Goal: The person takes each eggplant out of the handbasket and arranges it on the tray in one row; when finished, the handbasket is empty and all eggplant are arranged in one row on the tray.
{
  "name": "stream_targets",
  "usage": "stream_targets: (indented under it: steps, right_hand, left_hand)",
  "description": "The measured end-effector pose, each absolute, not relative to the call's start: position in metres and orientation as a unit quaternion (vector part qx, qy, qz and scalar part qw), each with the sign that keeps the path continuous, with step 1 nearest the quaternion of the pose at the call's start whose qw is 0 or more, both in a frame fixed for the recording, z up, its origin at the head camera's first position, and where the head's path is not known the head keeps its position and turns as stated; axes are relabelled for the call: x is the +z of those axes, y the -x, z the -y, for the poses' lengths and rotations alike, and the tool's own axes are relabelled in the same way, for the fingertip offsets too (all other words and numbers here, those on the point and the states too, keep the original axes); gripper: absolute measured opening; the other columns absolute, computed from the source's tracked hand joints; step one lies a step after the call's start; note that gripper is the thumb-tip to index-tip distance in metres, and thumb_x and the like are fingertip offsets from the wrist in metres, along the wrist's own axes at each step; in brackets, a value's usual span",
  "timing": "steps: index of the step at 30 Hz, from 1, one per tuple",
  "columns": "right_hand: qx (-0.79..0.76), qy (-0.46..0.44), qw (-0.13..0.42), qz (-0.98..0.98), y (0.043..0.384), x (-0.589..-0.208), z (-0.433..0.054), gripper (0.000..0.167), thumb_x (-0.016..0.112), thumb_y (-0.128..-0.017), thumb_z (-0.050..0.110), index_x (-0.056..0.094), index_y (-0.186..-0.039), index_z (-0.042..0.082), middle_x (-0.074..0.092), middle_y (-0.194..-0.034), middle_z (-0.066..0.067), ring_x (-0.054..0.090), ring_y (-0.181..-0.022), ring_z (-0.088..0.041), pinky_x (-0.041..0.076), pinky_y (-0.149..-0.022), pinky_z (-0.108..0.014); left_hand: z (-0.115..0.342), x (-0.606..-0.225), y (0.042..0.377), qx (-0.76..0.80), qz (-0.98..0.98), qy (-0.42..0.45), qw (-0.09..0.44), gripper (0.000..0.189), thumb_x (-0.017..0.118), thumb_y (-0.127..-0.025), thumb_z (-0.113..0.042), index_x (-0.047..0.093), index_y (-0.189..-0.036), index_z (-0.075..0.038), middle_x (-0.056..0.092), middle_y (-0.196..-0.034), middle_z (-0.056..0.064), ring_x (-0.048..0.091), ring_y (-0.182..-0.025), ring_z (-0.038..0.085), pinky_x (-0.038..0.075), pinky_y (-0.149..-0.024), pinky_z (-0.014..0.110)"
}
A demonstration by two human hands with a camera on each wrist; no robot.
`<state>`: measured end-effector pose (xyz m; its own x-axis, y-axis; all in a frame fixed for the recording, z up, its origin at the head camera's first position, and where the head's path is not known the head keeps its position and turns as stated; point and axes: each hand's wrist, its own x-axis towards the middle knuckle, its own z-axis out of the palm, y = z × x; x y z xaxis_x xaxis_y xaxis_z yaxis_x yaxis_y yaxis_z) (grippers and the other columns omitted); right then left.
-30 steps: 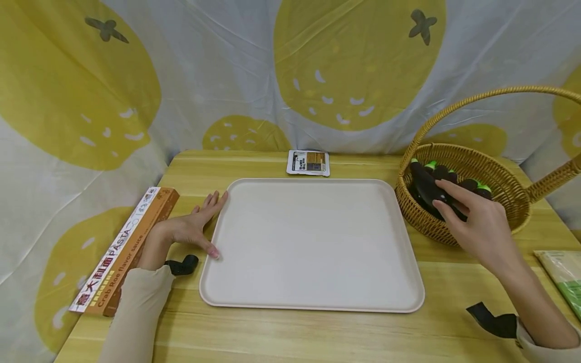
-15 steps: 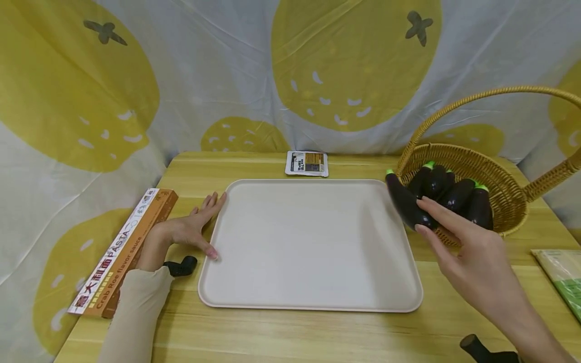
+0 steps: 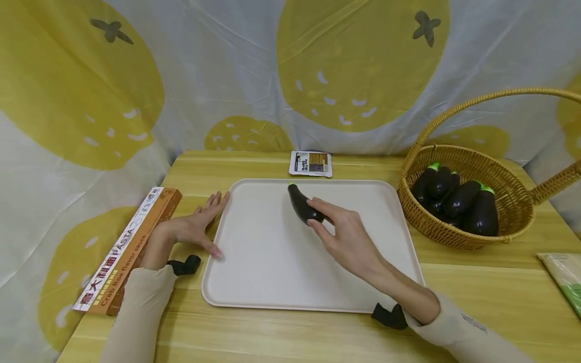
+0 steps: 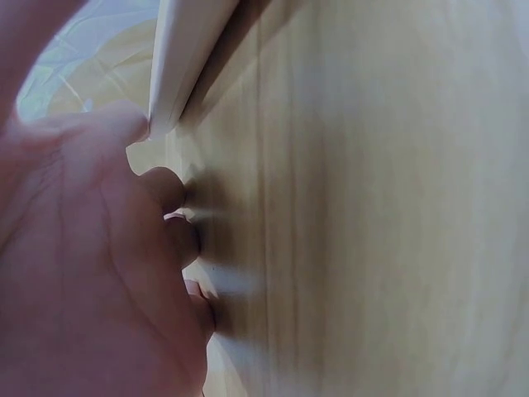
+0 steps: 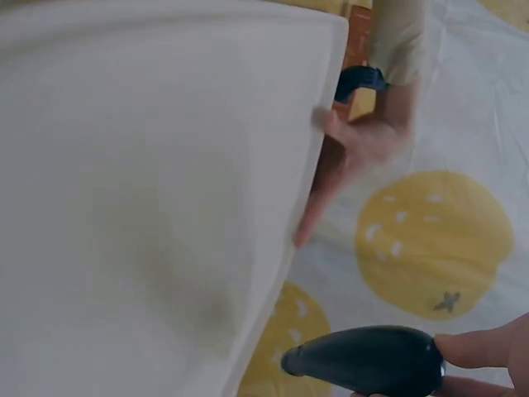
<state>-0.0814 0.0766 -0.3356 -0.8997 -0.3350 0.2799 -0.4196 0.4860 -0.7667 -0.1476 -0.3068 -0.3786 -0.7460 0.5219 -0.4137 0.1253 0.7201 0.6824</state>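
Observation:
My right hand (image 3: 347,234) pinches a dark eggplant (image 3: 301,204) by its fat end, over the far middle part of the white tray (image 3: 254,262). The eggplant's green tip points away toward the back. In the right wrist view the eggplant (image 5: 368,360) lies between thumb and fingers, with the tray's surface beside it. Spread along the tray's left edge, my left hand (image 3: 192,229) touches the rim with thumb and forefinger. The left wrist view shows its other fingertips (image 4: 165,188) down on the wooden table, by the tray's outer side.
A wicker basket (image 3: 431,233) with a tall handle stands at the right, with several eggplants (image 3: 482,214) inside. An orange pasta box (image 3: 131,252) lies left, under the left forearm. A small sachet (image 3: 310,164) lies behind the tray, and a green-and-clear packet (image 3: 565,277) at the right edge.
My right hand has lifted the eggplant out of the basket and carried it left over the tray. The left hand has stayed at the tray's edge.

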Motion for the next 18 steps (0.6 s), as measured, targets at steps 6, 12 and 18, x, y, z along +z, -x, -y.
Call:
stream_targets:
  steps: [6, 12, 18]
  right_hand:
    - [0.484, -0.215, 0.007, 0.848, 0.093, -0.346, -0.031, 0.040, 0.068, -0.098, 0.006, 0.063, -0.137, -0.004, 0.061, -0.145, -0.021, 0.061, -0.134, -0.033, 0.054, -0.107, -0.045]
    - [0.504, -0.224, -0.001, 0.834, 0.103, -0.355, 0.000, 0.039, 0.068, -0.098, 0.004, 0.064, -0.135, -0.007, 0.065, -0.140, -0.022, 0.064, -0.130, -0.032, 0.054, -0.108, -0.045]
    - [0.507, -0.223, -0.020, 0.832, 0.113, -0.360, 0.019, 0.037, 0.068, -0.098, 0.006, 0.066, -0.134, -0.005, 0.069, -0.135, -0.021, 0.067, -0.125, -0.028, 0.057, -0.104, -0.043]
  left_hand:
    - [0.306, -0.379, 0.148, 0.326, -0.876, -0.181, 0.304, 0.153, 0.098, -0.067, -0.035, -0.017, -0.165, -0.012, -0.035, -0.165, 0.025, -0.035, -0.152, 0.044, -0.019, -0.119, 0.074]
    - [0.304, -0.380, 0.149, 0.319, -0.880, -0.178, 0.304, 0.154, 0.099, -0.066, -0.035, -0.017, -0.165, -0.012, -0.034, -0.165, 0.025, -0.034, -0.153, 0.044, -0.018, -0.120, 0.073]
    - [0.305, -0.379, 0.148, 0.320, -0.881, -0.173, 0.304, 0.153, 0.099, -0.066, -0.036, -0.016, -0.165, -0.014, -0.033, -0.166, 0.024, -0.033, -0.153, 0.044, -0.016, -0.120, 0.074]
